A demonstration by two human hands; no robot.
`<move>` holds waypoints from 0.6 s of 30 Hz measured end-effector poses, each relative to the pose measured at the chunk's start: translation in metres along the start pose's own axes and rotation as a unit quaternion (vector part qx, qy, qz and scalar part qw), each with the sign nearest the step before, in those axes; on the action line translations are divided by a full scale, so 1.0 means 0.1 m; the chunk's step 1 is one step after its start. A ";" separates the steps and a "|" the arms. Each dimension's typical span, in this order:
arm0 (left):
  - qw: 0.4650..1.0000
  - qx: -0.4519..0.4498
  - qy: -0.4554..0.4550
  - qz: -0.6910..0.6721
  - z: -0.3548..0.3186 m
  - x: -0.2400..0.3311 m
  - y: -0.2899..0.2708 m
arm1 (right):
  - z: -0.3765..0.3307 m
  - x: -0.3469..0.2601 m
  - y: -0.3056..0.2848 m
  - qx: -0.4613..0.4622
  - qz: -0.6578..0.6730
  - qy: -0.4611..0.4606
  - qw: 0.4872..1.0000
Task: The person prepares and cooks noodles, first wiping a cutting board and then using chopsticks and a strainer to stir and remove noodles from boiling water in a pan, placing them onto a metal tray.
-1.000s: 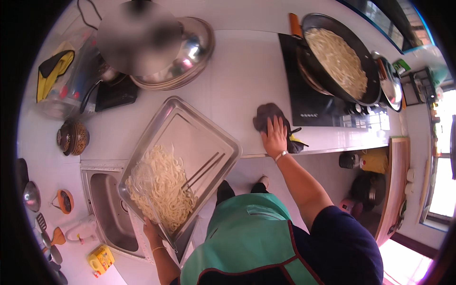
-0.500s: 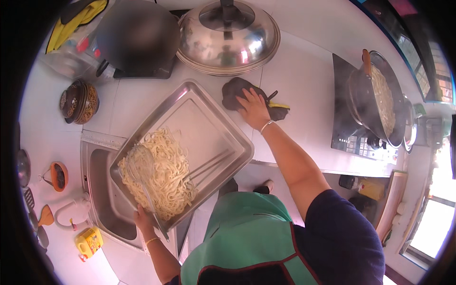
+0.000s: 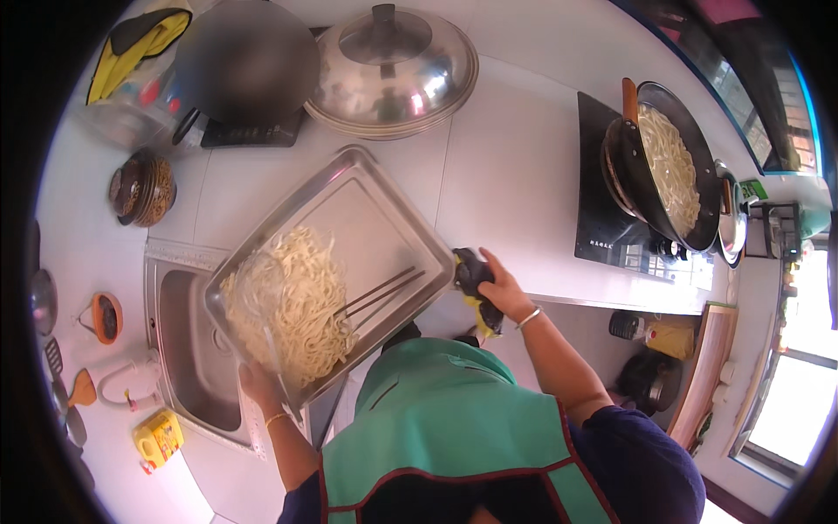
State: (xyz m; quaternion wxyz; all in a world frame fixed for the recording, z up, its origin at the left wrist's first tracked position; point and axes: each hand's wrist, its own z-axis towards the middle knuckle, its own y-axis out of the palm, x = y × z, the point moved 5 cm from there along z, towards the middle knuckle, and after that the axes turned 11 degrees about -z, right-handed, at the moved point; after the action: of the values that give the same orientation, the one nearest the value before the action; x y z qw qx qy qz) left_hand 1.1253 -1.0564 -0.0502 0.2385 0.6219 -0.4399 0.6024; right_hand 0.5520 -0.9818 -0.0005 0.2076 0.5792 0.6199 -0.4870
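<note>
Shiny steel tray (image 3: 367, 205) & lid (image 3: 393, 74), matt dark cloth (image 3: 474, 272), glossy white counter (image 3: 506, 166).

The right hand (image 3: 502, 293) has slid its dark cloth (image 3: 476, 278) off the surface to the tray's (image 3: 384, 205) right corner. The cloth now touches that rim.

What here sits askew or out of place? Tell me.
The metal tray of noodles sits skewed, overhanging the sink, held at its corner by the left hand. Chopsticks lie loose inside it.
</note>
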 end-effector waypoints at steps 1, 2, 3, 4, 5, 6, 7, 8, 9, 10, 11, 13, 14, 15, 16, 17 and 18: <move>0.982 -0.048 0.079 0.163 -0.02 0.11 0.13 | -0.01 0.12 0.12 -0.012 0.077 0.034 0.996; 0.931 -0.084 0.149 0.323 -0.09 0.18 0.20 | -0.04 0.16 0.16 -0.025 0.075 0.033 0.996; 0.931 -0.080 0.148 0.324 -0.12 0.17 0.27 | -0.11 0.28 0.18 -0.030 0.239 0.106 0.965; 0.925 -0.092 0.204 0.307 -0.18 0.20 0.39 | -0.19 0.40 0.21 -0.034 0.395 0.178 0.901; 0.920 -0.103 0.232 0.299 -0.24 0.27 0.52 | -0.29 0.67 0.21 -0.032 0.499 0.245 0.831; 0.914 -0.109 0.257 0.293 -0.32 0.33 0.62 | -0.42 0.63 0.18 -0.026 0.526 0.236 0.817; 0.957 -0.122 0.171 0.202 -0.37 0.41 0.78 | -0.52 0.64 0.14 -0.004 0.530 0.232 0.815; 0.982 -0.131 0.082 0.108 -0.42 0.44 0.93 | -0.60 0.66 0.08 0.018 0.534 0.227 0.814; 0.981 -0.136 0.084 0.107 -0.45 0.48 1.10 | -0.65 0.70 0.01 0.023 0.536 0.225 0.813; 0.977 -0.147 0.102 0.120 -0.49 0.51 1.26 | -0.70 0.75 -0.07 0.036 0.546 0.216 0.809; 0.971 -0.158 0.124 0.131 -0.48 0.56 1.41 | -0.73 0.76 -0.12 0.050 0.557 0.203 0.804; 0.962 -0.179 0.147 0.144 -0.47 0.67 1.71 | -0.81 0.84 -0.23 0.071 0.569 0.200 0.794; 0.955 -0.191 0.162 0.159 -0.53 0.69 1.93 | -0.84 0.92 -0.36 0.086 0.576 0.203 0.787; 0.950 -0.204 0.163 0.170 -0.55 0.68 2.10 | -0.88 0.92 -0.46 0.089 0.581 0.184 0.788; 0.948 -0.210 0.167 0.171 -0.54 0.59 2.26 | -0.91 0.96 -0.53 0.095 0.586 0.182 0.784; 0.941 -0.214 0.190 0.181 -0.52 0.47 2.43 | -0.93 1.00 -0.62 0.115 0.586 0.170 0.784; 0.932 -0.222 0.213 0.191 -0.60 0.58 2.63 | -0.96 1.05 -0.70 0.139 0.587 0.158 0.781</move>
State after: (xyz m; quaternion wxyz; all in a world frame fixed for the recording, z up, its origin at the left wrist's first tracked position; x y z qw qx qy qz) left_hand 0.8671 -1.1537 -0.0460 0.3384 0.3144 -0.6118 0.6422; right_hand 0.4912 -0.8363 -0.0188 0.2697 0.9226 0.1093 -0.2533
